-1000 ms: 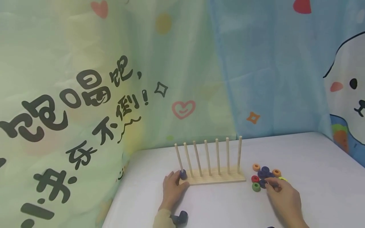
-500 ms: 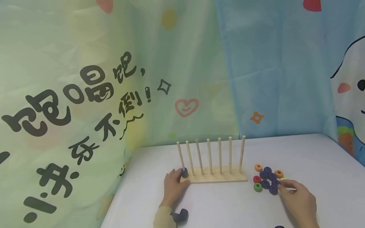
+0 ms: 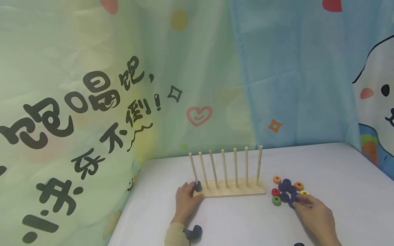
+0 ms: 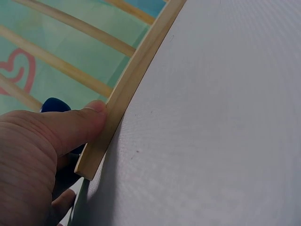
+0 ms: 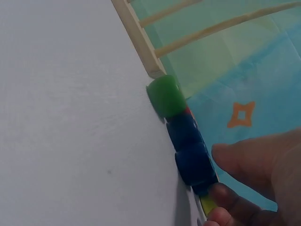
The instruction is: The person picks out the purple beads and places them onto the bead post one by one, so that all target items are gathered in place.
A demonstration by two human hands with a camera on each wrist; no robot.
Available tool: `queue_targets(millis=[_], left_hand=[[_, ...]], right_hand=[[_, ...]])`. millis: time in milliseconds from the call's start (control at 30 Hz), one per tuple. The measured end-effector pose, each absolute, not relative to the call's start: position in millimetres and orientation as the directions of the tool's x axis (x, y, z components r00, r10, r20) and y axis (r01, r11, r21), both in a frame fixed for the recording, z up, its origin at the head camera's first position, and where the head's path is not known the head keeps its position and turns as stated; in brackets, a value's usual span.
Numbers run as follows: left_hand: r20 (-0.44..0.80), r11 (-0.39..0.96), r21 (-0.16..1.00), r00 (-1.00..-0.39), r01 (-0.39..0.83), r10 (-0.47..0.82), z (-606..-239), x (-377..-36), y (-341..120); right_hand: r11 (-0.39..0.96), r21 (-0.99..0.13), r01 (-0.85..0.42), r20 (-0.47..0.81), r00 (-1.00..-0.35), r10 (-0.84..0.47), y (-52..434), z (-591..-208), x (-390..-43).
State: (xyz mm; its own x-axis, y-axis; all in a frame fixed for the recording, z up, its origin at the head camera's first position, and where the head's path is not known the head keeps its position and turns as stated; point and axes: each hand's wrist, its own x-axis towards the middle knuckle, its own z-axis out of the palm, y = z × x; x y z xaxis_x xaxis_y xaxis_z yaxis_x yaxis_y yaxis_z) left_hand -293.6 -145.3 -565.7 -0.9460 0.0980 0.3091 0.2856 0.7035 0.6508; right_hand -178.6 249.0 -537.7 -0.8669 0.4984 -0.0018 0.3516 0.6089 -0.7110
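Note:
A wooden peg rack (image 3: 231,191) with several upright pegs stands on the white table (image 3: 240,222). One blue ring (image 3: 198,186) sits on its leftmost peg. My left hand (image 3: 186,201) pinches the rack's left end, its thumb (image 4: 80,125) pressed on the base's front edge (image 4: 136,80), the blue ring (image 4: 54,104) just behind it. Right of the rack lies a cluster of rings: green (image 3: 276,200), red (image 3: 275,192), orange (image 3: 277,179), yellow (image 3: 304,193) and several blue. My right hand (image 3: 314,212) pinches a blue ring (image 5: 195,162) at the cluster's near right, past the green ring (image 5: 165,95).
Printed curtains, green (image 3: 92,102) on the left and blue (image 3: 292,85) on the right, hang behind the table. A dark wrist-camera mount (image 3: 194,234) sits on my left wrist. Bare white tabletop lies in front of the rack and to the far right.
My right hand has shifted right along the cluster's near side, uncovering more blue rings, and now grips one at the near right. The left hand stays on the rack.

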Motion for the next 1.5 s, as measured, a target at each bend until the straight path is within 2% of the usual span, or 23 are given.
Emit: queue_targets(millis=[467,833,1133,1500], left_hand=[[0.315,0.694,0.661,-0.945,0.286,0.089,-563.4,-295.6,-142.7],[0.320,0.691,0.661,-0.943,0.293,0.094,-562.4,-296.7,-142.4],[0.303,0.700,0.659,-0.949,0.274,0.085,-563.0,-294.0,-143.3],[0.278,0.710,0.658,-0.957,0.252,0.083,-564.7,-292.9,-145.8]], right_hand=[[0.655,-0.674,0.340,0.034,-0.872,0.488,244.2,-538.0,-181.6],[0.651,-0.670,0.356,-0.007,-0.880,0.475,245.8,-537.6,-183.1],[0.642,-0.658,0.393,-0.115,-0.895,0.430,247.4,-541.1,-183.5],[0.705,-0.626,0.333,-0.076,-0.926,0.370,243.6,-544.4,-182.1]])
